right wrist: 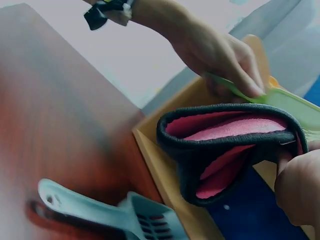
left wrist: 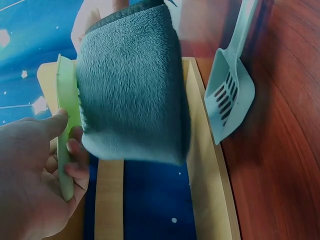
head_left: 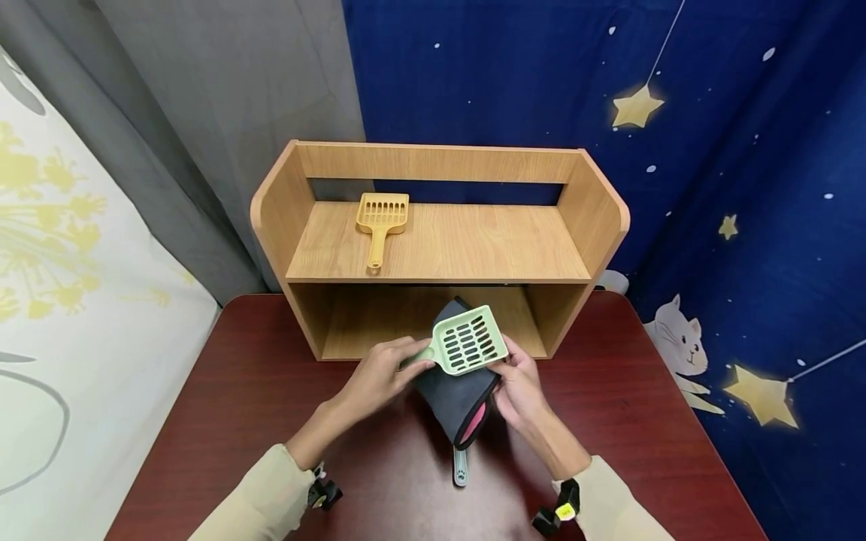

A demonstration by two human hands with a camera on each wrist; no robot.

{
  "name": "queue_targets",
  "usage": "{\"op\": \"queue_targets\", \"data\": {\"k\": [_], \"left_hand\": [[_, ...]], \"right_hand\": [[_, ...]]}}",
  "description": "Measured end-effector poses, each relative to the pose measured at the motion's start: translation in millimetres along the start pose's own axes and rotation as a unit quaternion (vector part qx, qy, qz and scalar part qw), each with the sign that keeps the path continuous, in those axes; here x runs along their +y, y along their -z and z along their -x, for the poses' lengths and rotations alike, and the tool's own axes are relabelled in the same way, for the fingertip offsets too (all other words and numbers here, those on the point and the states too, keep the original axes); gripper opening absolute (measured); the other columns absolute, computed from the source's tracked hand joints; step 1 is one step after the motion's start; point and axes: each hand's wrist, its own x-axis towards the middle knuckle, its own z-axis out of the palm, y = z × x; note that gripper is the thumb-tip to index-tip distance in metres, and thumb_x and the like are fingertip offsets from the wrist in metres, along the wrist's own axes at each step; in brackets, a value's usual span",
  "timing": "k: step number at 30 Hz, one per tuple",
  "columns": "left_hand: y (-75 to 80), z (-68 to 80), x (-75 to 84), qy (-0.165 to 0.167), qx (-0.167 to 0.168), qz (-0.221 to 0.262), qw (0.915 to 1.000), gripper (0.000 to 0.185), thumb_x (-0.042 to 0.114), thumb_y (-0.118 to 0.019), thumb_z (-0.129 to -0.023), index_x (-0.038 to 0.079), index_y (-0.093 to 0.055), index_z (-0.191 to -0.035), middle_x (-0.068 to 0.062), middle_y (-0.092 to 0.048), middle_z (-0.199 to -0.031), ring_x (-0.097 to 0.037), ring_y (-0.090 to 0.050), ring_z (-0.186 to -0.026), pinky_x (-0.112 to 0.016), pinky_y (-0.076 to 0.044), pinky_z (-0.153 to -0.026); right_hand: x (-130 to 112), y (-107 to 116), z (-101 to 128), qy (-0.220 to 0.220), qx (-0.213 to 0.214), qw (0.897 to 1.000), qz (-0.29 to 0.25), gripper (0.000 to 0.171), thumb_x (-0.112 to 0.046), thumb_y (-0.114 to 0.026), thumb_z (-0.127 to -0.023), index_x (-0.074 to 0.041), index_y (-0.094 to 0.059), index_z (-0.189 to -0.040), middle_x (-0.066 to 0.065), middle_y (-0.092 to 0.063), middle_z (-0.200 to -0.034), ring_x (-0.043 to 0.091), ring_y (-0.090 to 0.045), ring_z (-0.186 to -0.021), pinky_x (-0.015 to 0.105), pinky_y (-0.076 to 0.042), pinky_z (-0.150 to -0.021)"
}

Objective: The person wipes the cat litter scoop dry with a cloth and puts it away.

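Head view bright, evenly lit, light from overhead; soft sheen on red counter (head_left: 223, 398) near its front edge, faint shadows under hands. Wide-angle bend: wooden shelf (head_left: 440, 248) sides splay, backdrop curves toward corners. Left wrist view sharp on grey pouch (left wrist: 132, 85), bluish cast, left hand (left wrist: 35, 175) slightly soft. Right wrist view dimmer, counter blurred at left edge, blue scoop (right wrist: 115, 212) out of focus.

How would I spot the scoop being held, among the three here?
Look at the wooden shelf on the red table. In front of its lower opening, two hands hold a pale green scoop over a grey cloth. The others are yellow and blue.
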Motion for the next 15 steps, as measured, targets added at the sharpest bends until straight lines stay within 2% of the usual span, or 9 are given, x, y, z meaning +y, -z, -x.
{"op": "queue_targets", "data": {"k": [3,7,15], "left_hand": [[3.0,2.1,-0.7,-0.008,-0.004,-0.004,1.0000,0.037,0.013,-0.077,-0.098,-0.003,-0.073,-0.130,-0.002,-0.074,-0.097,-0.010,-0.057,-0.077,-0.030,-0.052,-0.068],[7.1,5.9,-3.5,-0.013,-0.014,-0.023,0.9995,0.036,0.012,-0.077,-0.097,-0.002,-0.073,-0.130,-0.002,-0.076,-0.098,-0.009,-0.058,-0.077,-0.028,-0.053,-0.069],[11.5,11.2,-6.6,0.000,-0.028,-0.073,0.9970,0.037,0.020,-0.077,-0.098,-0.001,-0.074,-0.129,-0.002,-0.077,-0.101,-0.009,-0.059,-0.075,-0.031,-0.054,-0.068]], "right_hand": [[-16.6,9.6,-0.2,-0.001,-0.006,1.000,0.008,0.063,0.023,-0.044,-0.095,0.006,-0.044,-0.155,0.006,-0.065,-0.138,0.015,-0.067,-0.122,0.031,-0.057,-0.097],[-35.2,19.6,0.5,0.000,-0.005,1.000,0.013,0.055,0.017,-0.053,-0.099,-0.002,-0.055,-0.150,0.005,-0.063,-0.143,0.018,-0.066,-0.125,0.033,-0.059,-0.094],[-58.1,34.4,2.8,0.010,-0.008,0.999,0.037,0.057,0.013,-0.058,-0.100,-0.004,-0.052,-0.154,0.004,-0.060,-0.145,0.016,-0.067,-0.122,0.032,-0.060,-0.091]]}}
